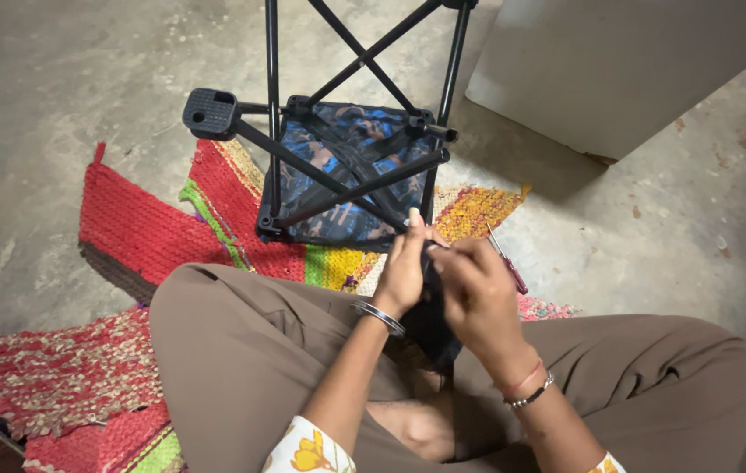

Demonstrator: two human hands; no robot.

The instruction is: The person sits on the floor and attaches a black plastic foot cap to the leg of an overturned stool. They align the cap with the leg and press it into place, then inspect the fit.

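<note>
Your left hand [404,271] and right hand [478,293] are both clamped on a dark fabric piece [432,324], held over your lap between your knees. Just ahead, a folding stool [347,166] lies overturned on the woven rug [137,219], with a red-handled screwdriver [507,260] near your right hand

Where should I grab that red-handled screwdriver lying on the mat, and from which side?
Grip the red handle of the screwdriver, probably from above on its right side: it lies flat on the woven mat, handle end nearest, just beyond the right hand, thin shaft pointing away.
</note>
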